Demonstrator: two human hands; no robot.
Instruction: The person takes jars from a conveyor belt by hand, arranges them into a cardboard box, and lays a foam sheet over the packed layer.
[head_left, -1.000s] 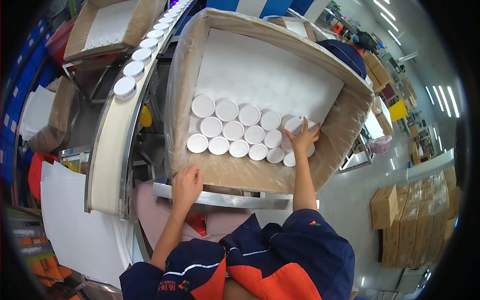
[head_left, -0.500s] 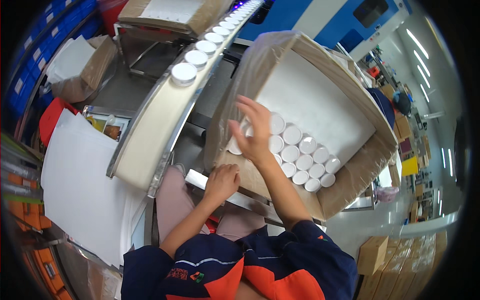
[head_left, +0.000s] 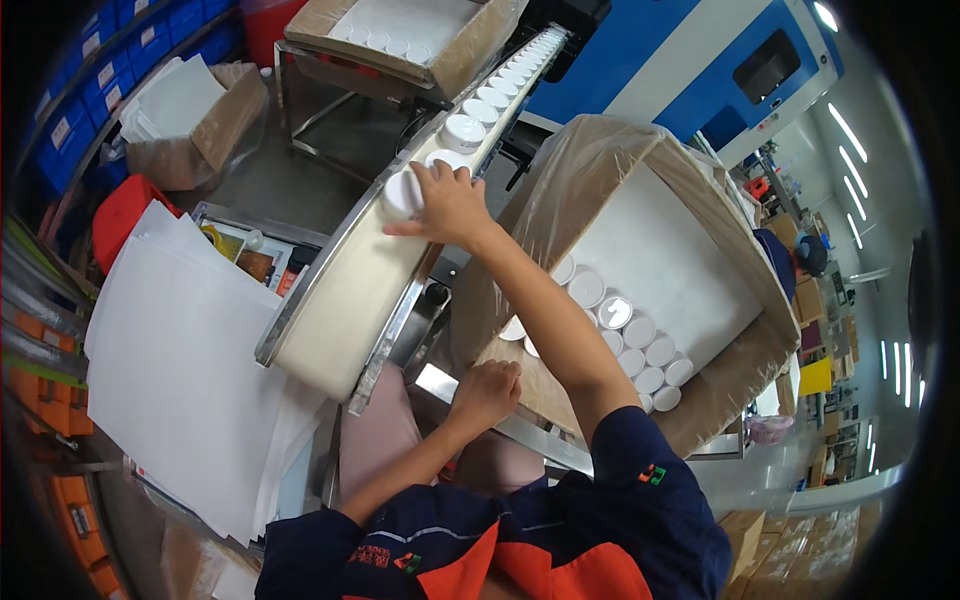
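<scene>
On the conveyor belt (head_left: 335,310) stands a row of round jars with white lids (head_left: 463,132). My right hand (head_left: 452,205) reaches across to the belt, its fingers and thumb closed round the nearest white-lidded jar (head_left: 402,194), which tilts slightly. A second jar sits just beyond it, partly behind my fingers. Curled at the near edge of the lined carton (head_left: 540,380) is my left hand (head_left: 488,392), holding no jar. Inside the carton, packed jars (head_left: 640,331) form rows over a white sheet; my right forearm hides some of them.
White sheets (head_left: 190,390) lie stacked left of the belt, beside a tray of small items (head_left: 265,262). Another carton (head_left: 400,35) stands on a metal stand behind the belt. Blue bins (head_left: 75,130) line the far left, and a blue-and-white machine (head_left: 690,70) stands at the back.
My right hand has moved from above the packed jars, where it was open, left and up to the belt and closed on a jar. The left hand stays at the carton's edge. The view has shifted.
</scene>
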